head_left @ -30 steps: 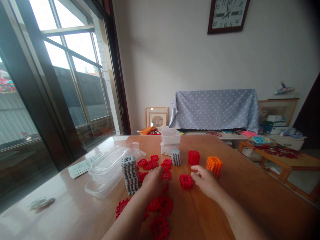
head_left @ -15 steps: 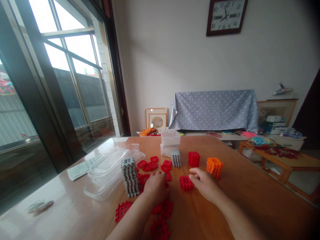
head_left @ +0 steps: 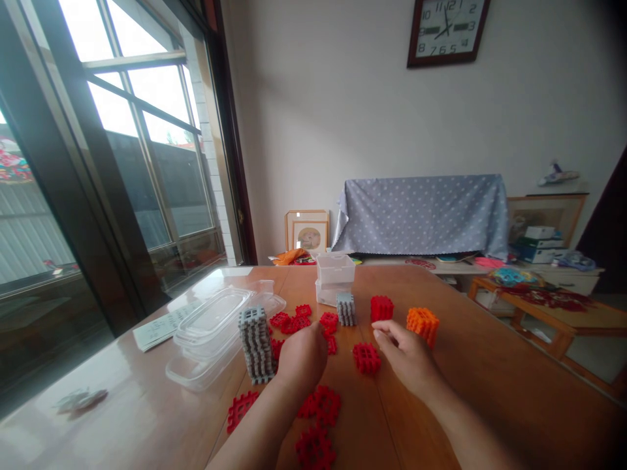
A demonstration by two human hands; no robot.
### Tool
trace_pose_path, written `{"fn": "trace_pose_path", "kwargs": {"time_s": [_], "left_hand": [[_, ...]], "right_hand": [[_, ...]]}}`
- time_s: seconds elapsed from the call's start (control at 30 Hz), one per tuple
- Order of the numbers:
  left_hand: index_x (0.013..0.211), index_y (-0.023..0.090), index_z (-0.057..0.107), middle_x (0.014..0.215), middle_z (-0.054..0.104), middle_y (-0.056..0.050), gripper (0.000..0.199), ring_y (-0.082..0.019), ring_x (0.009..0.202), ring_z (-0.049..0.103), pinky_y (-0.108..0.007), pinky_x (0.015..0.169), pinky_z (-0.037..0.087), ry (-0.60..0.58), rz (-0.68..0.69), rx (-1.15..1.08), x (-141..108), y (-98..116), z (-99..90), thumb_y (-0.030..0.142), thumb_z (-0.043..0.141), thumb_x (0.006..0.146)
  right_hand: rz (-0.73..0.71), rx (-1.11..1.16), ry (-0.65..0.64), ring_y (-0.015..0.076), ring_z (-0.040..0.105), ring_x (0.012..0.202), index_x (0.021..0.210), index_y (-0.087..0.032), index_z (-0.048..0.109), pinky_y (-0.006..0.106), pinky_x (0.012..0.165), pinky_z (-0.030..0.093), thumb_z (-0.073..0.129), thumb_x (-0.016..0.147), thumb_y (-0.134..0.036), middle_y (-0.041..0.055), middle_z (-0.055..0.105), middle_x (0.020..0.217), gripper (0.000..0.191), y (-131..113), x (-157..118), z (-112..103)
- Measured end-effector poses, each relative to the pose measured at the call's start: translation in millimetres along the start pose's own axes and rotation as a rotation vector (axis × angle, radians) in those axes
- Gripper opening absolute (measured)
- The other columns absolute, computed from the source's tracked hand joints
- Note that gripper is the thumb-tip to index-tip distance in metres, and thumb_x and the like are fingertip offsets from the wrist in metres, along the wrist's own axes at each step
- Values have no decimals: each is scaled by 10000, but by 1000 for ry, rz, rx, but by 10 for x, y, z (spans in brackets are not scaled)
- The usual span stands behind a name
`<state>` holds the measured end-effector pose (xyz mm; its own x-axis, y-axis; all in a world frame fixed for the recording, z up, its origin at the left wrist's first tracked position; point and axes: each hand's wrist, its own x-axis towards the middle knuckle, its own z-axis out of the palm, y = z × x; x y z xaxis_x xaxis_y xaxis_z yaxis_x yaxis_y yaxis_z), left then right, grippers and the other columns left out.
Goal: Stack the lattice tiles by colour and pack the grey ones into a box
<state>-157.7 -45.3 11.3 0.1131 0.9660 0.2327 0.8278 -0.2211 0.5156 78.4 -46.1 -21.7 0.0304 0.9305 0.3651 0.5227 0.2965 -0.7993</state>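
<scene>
Bench [head_left: 181, 431], left to right: clear plastic lids [head_left: 213, 316]; tall grey stack [head_left: 257, 344], upright; loose red pieces [head_left: 296, 321] around the left hand [head_left: 304, 356], fingers curled, hold on any piece hidden. Short red stack [head_left: 366, 358], between the hands; right hand [head_left: 404, 352], partly open, seemingly holding nothing, near the orange stack [head_left: 422, 326].
</scene>
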Motion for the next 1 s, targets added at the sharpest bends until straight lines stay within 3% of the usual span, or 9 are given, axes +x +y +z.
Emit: {"fn": "trace_pose_path", "kwargs": {"time_s": [0.1, 0.2, 0.3, 0.4, 0.5, 0.6, 0.73, 0.9, 1.0], "left_hand": [[853, 186, 603, 711, 580, -14, 111, -149, 658, 538, -247, 620, 377, -90, 75, -456, 15, 3, 38, 205, 496, 876], [940, 175, 587, 687, 517, 31, 120, -106, 584, 452, -220, 561, 348, -233, 45, -858, 7, 26, 109, 254, 575, 850], [955, 176, 568, 668, 513, 47, 235, -90, 544, 446, -216, 533, 342, -303, -27, -1065, -5, 61, 168, 355, 658, 832], [928, 184, 558, 680, 540, 41, 345, -94, 552, 500, -218, 537, 375, -302, -149, -1201, -8, 90, 192, 483, 692, 818], [921, 190, 550, 715, 576, 29, 363, -112, 583, 578, -230, 560, 411, -329, -248, -1286, -13, 104, 192, 494, 707, 800], [959, 197, 538, 764, 643, 4, 357, -137, 633, 646, -240, 610, 438, -396, -280, -1325, -28, 110, 195, 372, 759, 740], [950, 196, 538, 726, 647, 16, 381, -132, 620, 639, -239, 623, 430, -364, -282, -1328, -28, 101, 230, 272, 782, 669], [926, 163, 600, 679, 613, 26, 282, -93, 551, 567, -221, 568, 370, -345, -255, -1262, 9, 43, 274, 245, 729, 690], [942, 154, 632, 659, 594, 33, 269, -89, 536, 547, -221, 548, 351, -363, -253, -1244, 14, 23, 284, 231, 710, 696]], "right_hand": [[33, 177, -104, 218, 658, 859, 1162, -212, 681, 316, 770, 510, 577, 901, -501, 62, 731, 970, 402, -96, -62, 59], [110, 386, -280, 180, 630, 824, 1291, -217, 620, 290, 726, 496, 602, 896, -497, 39, 698, 980, 484, -185, -136, 119], [167, 499, -378, 146, 594, 737, 1279, -210, 626, 254, 639, 461, 645, 862, -478, 23, 675, 914, 496, -260, -183, 143], [213, 519, -349, 136, 570, 677, 1207, -199, 656, 239, 575, 428, 669, 823, -495, 20, 667, 852, 485, -306, -182, 128], [212, 545, -260, 138, 568, 669, 1193, -193, 645, 245, 572, 435, 667, 817, -510, 19, 655, 841, 492, -320, -155, 107], [195, 569, -193, 156, 597, 718, 1198, -194, 623, 267, 612, 475, 669, 818, -515, 35, 660, 894, 500, -307, -134, 104], [193, 527, -220, 181, 630, 764, 1204, -196, 604, 300, 653, 512, 645, 838, -512, 49, 669, 918, 485, -256, -121, 103], [62, 349, -229, 239, 605, 1135, 1326, -258, 552, 361, 902, 525, 679, 808, -328, 84, 607, 1332, 537, -231, -123, 52], [25, 284, -323, 247, 593, 1194, 1385, -286, 524, 386, 972, 511, 666, 798, -256, 72, 547, 1447, 605, -277, -152, 27]]}}
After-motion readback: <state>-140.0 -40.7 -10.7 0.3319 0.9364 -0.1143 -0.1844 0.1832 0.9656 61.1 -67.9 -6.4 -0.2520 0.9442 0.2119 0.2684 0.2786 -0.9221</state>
